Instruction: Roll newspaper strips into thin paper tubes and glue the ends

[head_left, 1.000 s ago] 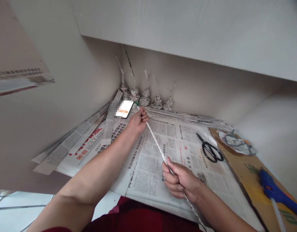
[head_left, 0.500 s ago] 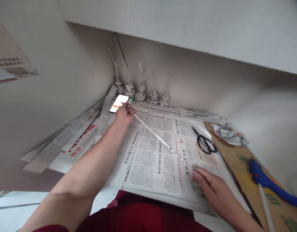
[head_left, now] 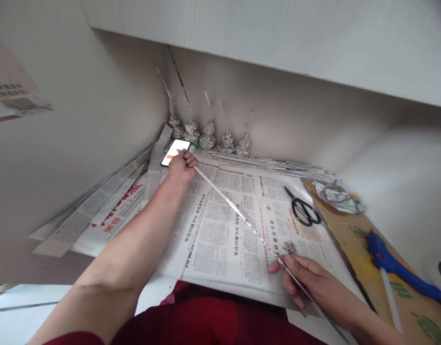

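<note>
A thin rolled newspaper stick [head_left: 230, 203] stretches diagonally over the newspaper-covered table [head_left: 220, 230]. Closed around its far end is my left hand [head_left: 183, 165], beside a phone [head_left: 175, 152] with a lit screen and partly over it. My right hand [head_left: 302, 277] pinches the stick between thumb and index finger near the front edge, the other fingers loosely spread. Beyond this pinch the stick runs on across my palm and wrist toward the lower right. Black-handled scissors [head_left: 303, 209] lie above my right hand, touching neither hand.
Several woven paper gourd shapes [head_left: 208, 136] stand along the back wall. A bundle of paper sticks [head_left: 270, 166] lies before them. Flat paper strips [head_left: 98, 203] are at left. A blue glue gun [head_left: 389, 261] rests on cardboard [head_left: 353, 239] at right. A white panel [head_left: 263, 38] overhangs the back.
My right hand has shifted slightly left and down, its fingers looser. The stick now extends past it toward the lower right. My left hand keeps its hold near the phone.
</note>
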The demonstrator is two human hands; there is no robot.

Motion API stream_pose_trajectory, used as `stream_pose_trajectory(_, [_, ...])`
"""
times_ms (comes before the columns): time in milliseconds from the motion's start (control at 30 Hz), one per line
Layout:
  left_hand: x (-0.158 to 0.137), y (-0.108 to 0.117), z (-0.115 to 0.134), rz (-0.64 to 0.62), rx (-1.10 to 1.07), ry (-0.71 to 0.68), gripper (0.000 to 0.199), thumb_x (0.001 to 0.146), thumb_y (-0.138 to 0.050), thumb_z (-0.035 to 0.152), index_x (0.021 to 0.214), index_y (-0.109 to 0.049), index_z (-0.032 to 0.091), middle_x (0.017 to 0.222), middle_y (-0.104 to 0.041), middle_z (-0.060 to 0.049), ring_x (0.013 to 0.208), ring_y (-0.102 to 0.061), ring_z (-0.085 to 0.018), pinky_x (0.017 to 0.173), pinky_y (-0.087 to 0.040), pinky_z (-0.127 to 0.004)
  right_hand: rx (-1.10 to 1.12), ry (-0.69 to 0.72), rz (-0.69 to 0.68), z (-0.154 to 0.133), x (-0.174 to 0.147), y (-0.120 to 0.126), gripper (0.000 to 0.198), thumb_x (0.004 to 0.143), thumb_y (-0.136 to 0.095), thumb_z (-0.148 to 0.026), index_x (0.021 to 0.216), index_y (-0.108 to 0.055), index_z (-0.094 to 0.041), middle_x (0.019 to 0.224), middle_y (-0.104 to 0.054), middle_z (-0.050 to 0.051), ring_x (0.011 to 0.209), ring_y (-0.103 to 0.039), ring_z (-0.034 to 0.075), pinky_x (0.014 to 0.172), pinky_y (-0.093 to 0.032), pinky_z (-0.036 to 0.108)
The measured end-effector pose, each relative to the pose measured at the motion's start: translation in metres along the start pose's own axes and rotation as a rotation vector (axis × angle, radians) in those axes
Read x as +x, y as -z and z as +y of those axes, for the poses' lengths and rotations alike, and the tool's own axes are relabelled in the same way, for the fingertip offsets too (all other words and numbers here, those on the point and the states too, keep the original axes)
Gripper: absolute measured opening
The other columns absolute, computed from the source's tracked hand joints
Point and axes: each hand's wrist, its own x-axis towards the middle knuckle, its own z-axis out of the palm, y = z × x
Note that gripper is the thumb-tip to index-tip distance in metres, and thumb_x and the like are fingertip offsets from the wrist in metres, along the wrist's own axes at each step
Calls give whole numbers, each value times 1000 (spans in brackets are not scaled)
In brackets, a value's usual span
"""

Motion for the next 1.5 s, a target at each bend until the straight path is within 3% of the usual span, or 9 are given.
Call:
stream_pose_trajectory(133, [-5, -3, -9, 31, 40, -11, 34, 97, -33, 23, 64, -36, 18, 44, -27, 8, 31, -22, -4, 31, -17, -15, -164, 75, 74, -12, 4, 2, 43, 88, -45, -57, 95, -58, -16, 70, -52, 0, 52, -49, 10, 50, -42, 25])
stream_pose_trajectory(267, [-13, -7, -23, 36, 86, -4, 33, 97, -33, 24, 66, -38, 18, 45, -28, 8, 32, -24, -4, 32, -17, -15, -392, 232, 123, -28, 20, -11, 34, 89, -46, -50, 87, -57, -19, 73, -55, 1, 57, -52, 12, 53, -42, 26])
stream_pose_trajectory(367, [-16, -8, -30, 20, 112, 4, 33, 97, -33, 25, 66, -39, 18, 45, -28, 8, 32, -24, -5, 32, -17, -16, -602, 354, 250, -40, 42, -26, 29, 90, -45, -46, 88, -59, -21, 68, -55, -1, 55, -49, 11, 52, -36, 25])
stream_pose_trajectory(500, [-17, -10, -30, 70, 126, -12, 32, 97, -33, 23, 66, -38, 17, 45, -29, 8, 32, -23, -4, 33, -17, -16, -827, 493, 395, -53, 70, -40, 31, 92, -42, -40, 74, -57, -20, 56, -48, -3, 49, -42, 11, 50, -29, 25])
stream_pose_trajectory(667, [-17, -11, -26, 129, 127, -48, 31, 97, -33, 23, 67, -39, 18, 46, -29, 8, 32, -24, -4, 33, -18, -16, -1019, 602, 562, -53, 83, -44, 30, 94, -39, -33, 74, -56, -20, 59, -55, -2, 52, -46, 12, 54, -30, 26])
stream_pose_trajectory(867, [-17, -10, -30, 137, 135, -56, 31, 97, -35, 26, 67, -39, 18, 46, -30, 8, 32, -24, -4, 33, -18, -16, -1148, 643, 636, -50, 84, -46, 25, 95, -38, -29, 86, -59, -19, 73, -64, 2, 62, -56, 15, 58, -33, 27])
stream_pose_trajectory(1167, [-19, -11, -30, 141, 147, -63, 33, 97, -32, 25, 66, -39, 18, 44, -29, 8, 31, -24, -4, 33, -18, -16, -1256, 629, 647, -50, 83, -46, 29, 97, -31, -31, 85, -55, -20, 67, -61, 1, 56, -54, 15, 52, -30, 27])
stream_pose_trajectory(1333, [-12, -9, -18, 182, 147, -82, 33, 97, -33, 25, 66, -39, 18, 45, -30, 8, 31, -23, -4, 32, -16, -16, -1141, 569, 551, -39, 66, -31, 26, 96, -33, -34, 91, -56, -22, 74, -65, 1, 65, -60, 17, 59, -37, 27])
stream_pose_trajectory(1500, [-5, -4, -6, 151, 132, -98, 34, 98, -32, 28, 66, -39, 18, 44, -30, 8, 31, -22, -4, 31, -15, -15, -1028, 500, 565, -13, 35, -2, 26, 92, -42, -39, 108, -54, -23, 93, -69, 5, 80, -65, 21, 70, -43, 31])
